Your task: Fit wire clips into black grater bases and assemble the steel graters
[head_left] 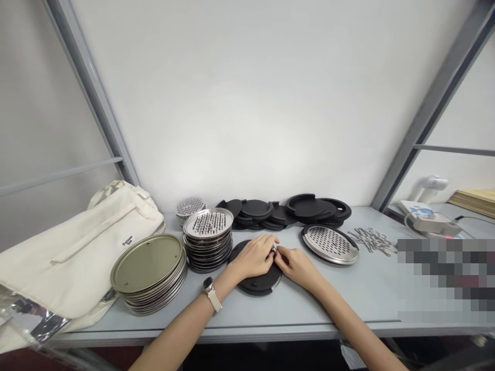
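A cream fabric bag with small dark lettering lies at the left end of the grey table, clear plastic beside its lower corner. A white wall rises behind, flanked by slanting grey metal posts. Beyond the right post are a white box, a rounded white device and stacked tan sheets.

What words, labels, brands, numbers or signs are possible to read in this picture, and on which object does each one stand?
Nothing can be read with certainty.
Cream bag: two short lines of dark lettering, too small and blurred to quote.
White device at right: a blue patch, no legible text.
Watch: no legible numbers.
Black disc under the left hand: no visible text.
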`<action>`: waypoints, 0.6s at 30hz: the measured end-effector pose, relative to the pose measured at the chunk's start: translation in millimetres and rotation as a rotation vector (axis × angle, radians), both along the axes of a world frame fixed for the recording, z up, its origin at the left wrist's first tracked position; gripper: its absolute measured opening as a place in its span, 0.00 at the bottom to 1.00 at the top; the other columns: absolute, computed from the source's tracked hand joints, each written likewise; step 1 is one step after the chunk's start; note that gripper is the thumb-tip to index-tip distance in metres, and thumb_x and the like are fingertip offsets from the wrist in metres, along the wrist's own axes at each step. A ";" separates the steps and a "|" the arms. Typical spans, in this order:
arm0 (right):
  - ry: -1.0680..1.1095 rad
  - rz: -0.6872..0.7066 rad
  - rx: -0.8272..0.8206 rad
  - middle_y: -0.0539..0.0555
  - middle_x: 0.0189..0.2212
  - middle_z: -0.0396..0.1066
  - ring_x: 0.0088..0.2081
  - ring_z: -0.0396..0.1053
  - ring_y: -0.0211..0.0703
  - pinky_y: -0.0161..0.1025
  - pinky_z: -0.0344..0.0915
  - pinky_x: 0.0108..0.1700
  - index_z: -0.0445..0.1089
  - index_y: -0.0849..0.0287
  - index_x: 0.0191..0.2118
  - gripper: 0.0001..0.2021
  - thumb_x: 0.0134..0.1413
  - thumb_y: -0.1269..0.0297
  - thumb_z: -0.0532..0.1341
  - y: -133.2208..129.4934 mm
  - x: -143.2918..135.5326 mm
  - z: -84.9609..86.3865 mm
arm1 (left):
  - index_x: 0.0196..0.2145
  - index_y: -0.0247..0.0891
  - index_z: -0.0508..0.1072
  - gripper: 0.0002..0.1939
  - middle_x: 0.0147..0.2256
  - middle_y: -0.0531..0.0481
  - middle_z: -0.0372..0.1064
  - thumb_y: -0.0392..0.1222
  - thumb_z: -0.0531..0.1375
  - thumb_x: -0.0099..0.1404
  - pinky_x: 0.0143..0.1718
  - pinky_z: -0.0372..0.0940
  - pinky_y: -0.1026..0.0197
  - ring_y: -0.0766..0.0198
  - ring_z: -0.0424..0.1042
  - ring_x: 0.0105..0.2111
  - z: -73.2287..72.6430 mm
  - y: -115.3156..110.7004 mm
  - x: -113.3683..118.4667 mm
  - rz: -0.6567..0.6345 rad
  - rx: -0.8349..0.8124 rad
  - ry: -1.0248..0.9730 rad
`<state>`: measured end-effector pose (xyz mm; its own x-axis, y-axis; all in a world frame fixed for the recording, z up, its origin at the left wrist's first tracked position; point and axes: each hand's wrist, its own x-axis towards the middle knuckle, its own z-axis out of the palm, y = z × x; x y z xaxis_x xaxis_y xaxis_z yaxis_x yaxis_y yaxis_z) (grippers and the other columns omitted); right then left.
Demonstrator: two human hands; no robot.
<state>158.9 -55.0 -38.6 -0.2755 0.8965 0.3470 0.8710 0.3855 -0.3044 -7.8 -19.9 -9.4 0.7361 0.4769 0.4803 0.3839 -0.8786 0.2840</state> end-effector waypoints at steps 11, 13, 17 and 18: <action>-0.021 -0.028 0.001 0.54 0.24 0.71 0.25 0.68 0.40 0.35 0.48 0.27 0.63 0.59 0.31 0.13 0.61 0.64 0.45 1.4 0.8 -1.5 | 0.46 0.38 0.57 0.16 0.45 0.45 0.57 0.31 0.52 0.59 0.42 0.64 0.59 0.62 0.65 0.40 -0.7 -2.1 -0.7 -0.017 -0.102 -0.035; -0.022 -0.020 -0.004 0.55 0.26 0.72 0.26 0.69 0.41 0.35 0.49 0.28 0.64 0.59 0.33 0.13 0.61 0.64 0.45 1.8 1.4 -2.0 | 0.46 0.38 0.56 0.16 0.45 0.45 0.56 0.31 0.52 0.59 0.41 0.64 0.60 0.63 0.65 0.39 -0.5 -2.9 -0.4 -0.024 -0.111 -0.030; -0.019 -0.003 -0.019 0.56 0.27 0.73 0.28 0.70 0.43 0.35 0.51 0.29 0.65 0.60 0.37 0.14 0.62 0.63 0.44 2.5 2.3 -1.6 | 0.44 0.38 0.57 0.14 0.43 0.46 0.57 0.31 0.51 0.60 0.41 0.64 0.59 0.61 0.64 0.40 1.3 -4.0 0.3 -0.030 -0.074 -0.012; -0.020 -0.002 -0.024 0.57 0.27 0.73 0.28 0.70 0.43 0.35 0.52 0.29 0.65 0.60 0.37 0.14 0.62 0.63 0.44 2.6 2.4 -1.4 | 0.43 0.38 0.57 0.13 0.42 0.46 0.58 0.31 0.51 0.60 0.42 0.63 0.59 0.61 0.64 0.40 1.8 -4.1 0.4 -0.030 -0.058 -0.002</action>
